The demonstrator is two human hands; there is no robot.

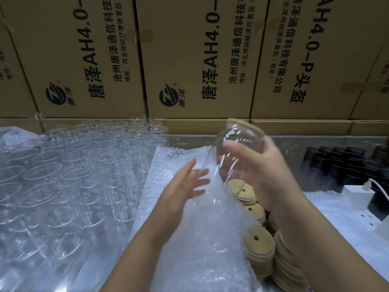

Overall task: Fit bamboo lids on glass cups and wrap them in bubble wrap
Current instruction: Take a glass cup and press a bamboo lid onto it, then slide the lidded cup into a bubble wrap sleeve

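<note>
The right hand (263,165) grasps a glass cup (233,140) round its body, fingers curled on the far side and thumb across the near side. The cup is tilted, its far end capped by a bamboo lid (242,121). The lid seems to be already fitted, so the cup looks ready for wrapping. The left hand (185,186) is released, its fingers spread and straight. It is just beside the cup's near end and holds nothing, probably ready to steady the glass or to take up the wrap.

Directly under both hands lies a sheet of bubble wrap (189,239), spread flat so the cup can be laid on it and rolled. Beneath the right wrist, stacks of bamboo lids (259,243) with straw holes stand within easy reach of that hand.

Left of the left hand, rows of bare glass cups (84,157) stand upright and close together, the stock waiting for lids. Well to the right of the right hand are dark boxy objects (341,163), too dim to name. A white charger (355,194) plugged into a power strip (366,218) sits there too. Beyond the hands, printed cardboard cartons (189,49) form a wall at the back of the counter (294,142).
</note>
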